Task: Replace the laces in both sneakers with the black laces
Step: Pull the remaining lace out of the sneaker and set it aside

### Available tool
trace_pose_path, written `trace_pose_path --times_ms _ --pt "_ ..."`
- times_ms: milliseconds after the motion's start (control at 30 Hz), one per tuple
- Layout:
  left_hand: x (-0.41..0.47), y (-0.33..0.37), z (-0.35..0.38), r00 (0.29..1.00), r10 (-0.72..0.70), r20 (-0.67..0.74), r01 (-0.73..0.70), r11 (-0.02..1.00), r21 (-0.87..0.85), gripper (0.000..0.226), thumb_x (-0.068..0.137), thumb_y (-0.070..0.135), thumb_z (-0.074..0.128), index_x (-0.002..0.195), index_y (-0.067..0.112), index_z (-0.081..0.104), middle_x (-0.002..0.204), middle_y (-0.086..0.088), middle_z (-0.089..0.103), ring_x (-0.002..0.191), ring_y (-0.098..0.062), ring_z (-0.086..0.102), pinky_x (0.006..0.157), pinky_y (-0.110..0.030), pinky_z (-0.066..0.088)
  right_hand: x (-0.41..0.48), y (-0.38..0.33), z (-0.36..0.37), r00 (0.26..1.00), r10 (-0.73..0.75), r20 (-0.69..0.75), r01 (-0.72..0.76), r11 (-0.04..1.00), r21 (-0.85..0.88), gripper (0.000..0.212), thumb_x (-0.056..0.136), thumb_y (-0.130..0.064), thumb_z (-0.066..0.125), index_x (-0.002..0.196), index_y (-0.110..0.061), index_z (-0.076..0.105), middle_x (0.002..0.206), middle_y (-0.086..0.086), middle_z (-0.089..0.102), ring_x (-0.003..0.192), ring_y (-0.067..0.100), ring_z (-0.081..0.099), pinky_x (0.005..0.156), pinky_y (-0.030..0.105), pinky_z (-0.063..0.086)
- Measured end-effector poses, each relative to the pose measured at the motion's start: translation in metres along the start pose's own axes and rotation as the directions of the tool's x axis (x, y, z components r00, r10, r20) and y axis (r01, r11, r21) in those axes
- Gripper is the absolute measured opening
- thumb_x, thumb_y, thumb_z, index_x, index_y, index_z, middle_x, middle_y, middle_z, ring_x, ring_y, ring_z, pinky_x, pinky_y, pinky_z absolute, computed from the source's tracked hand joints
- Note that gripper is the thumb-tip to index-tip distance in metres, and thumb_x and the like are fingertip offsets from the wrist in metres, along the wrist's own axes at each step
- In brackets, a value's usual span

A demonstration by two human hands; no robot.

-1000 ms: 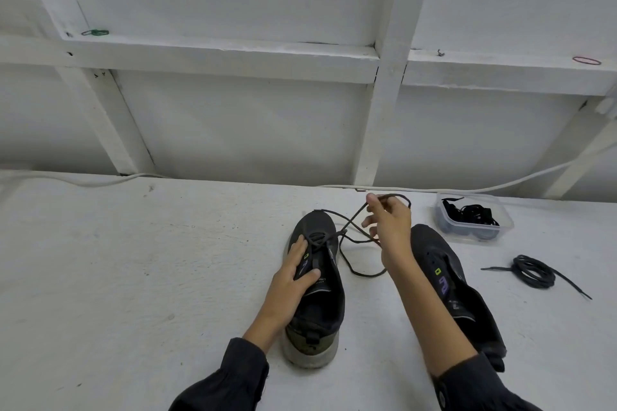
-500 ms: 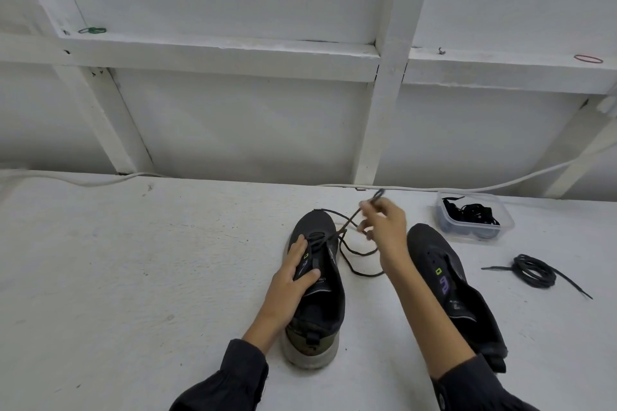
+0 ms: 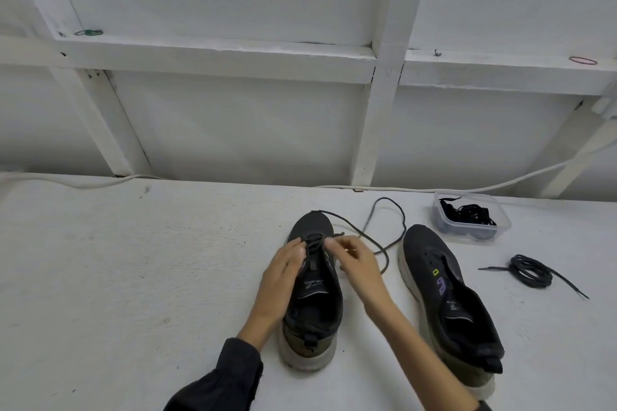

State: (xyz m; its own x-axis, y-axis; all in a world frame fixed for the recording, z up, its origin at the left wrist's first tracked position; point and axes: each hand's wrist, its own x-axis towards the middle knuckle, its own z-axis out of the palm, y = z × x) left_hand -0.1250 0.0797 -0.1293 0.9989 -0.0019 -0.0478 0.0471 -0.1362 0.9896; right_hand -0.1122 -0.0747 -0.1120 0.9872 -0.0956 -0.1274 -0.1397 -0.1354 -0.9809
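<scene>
The left sneaker [image 3: 317, 287] stands on the counter [image 3: 133, 277] and the right sneaker [image 3: 444, 294] is just beside it. The left hand [image 3: 283, 274] rests on the left sneaker's side with nearly straight fingers [image 3: 295, 248]. The right hand [image 3: 357, 264] has curled fingers that pinch the lace [image 3: 385, 199] at the lowest eyelets. Black laces [image 3: 467, 213] lie in a clear container [image 3: 500, 227], and a coiled lace [image 3: 531, 272] lies near it.

The white-painted bench [image 3: 133, 277] is looking rough and matt, the left sneaker [image 3: 315, 290] at six o'clock and right sneaker [image 3: 447, 297] at five are showing dull dark knit cloth over pale rubbery soles, and the clear plastic tub [image 3: 502, 227] at three is glinting beside the matt coiled lace [image 3: 531, 272].
</scene>
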Motion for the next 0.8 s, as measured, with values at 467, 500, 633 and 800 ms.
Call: trace_pose_path --times_ms 467,500,633,800 --pt "0.045 0.009 -0.02 0.945 0.271 0.181 -0.315 0.618 0.72 0.011 0.096 0.034 0.049 0.09 0.026 0.054 0.089 0.014 0.056 0.077 -0.007 0.053 0.065 -0.027 0.042 -0.023 0.013 0.03 0.999 -0.004 0.048 0.006 0.999 -0.04 0.079 0.082 -0.062 0.051 0.151 -0.028 0.033 0.157 -0.01 0.033 0.144 0.007 0.028 0.121 0.041 0.024" --pt "0.047 0.011 -0.02 0.946 0.274 0.171 -0.31 0.616 0.724 0.012 0.098 0.032 0.047 0.093 0.023 0.053 0.088 0.01 0.058 0.074 -0.012 0.055 0.065 -0.03 0.044 -0.024 0.011 0.031 0.999 -0.003 0.044 0.005 0.999 -0.037 0.074 0.088 -0.055 0.053 0.152 -0.026 0.032 0.158 -0.011 0.029 0.145 0.007 0.025 0.122 0.036 0.02" --pt "0.057 0.017 -0.014 0.955 0.273 0.117 -0.255 0.553 0.793 0.015 0.102 0.03 0.039 0.101 0.016 0.046 0.077 0.0 0.063 0.066 -0.03 0.057 0.065 -0.039 0.044 -0.024 0.014 0.03 0.999 -0.006 0.051 0.008 0.999 -0.034 0.059 0.099 -0.031 0.052 0.153 -0.023 0.029 0.16 -0.01 0.022 0.146 0.004 0.018 0.117 0.022 0.015" --pt "0.06 0.013 -0.021 0.967 0.217 0.13 -0.247 0.703 0.667 0.018 0.099 0.039 0.048 0.1 0.024 0.056 0.089 0.011 0.066 0.081 -0.014 0.064 0.075 -0.034 0.051 -0.024 0.015 0.028 0.999 -0.003 0.036 0.004 1.0 -0.012 0.058 0.099 -0.03 0.053 0.152 -0.022 0.031 0.16 -0.009 0.024 0.146 0.003 0.019 0.116 0.02 0.015"
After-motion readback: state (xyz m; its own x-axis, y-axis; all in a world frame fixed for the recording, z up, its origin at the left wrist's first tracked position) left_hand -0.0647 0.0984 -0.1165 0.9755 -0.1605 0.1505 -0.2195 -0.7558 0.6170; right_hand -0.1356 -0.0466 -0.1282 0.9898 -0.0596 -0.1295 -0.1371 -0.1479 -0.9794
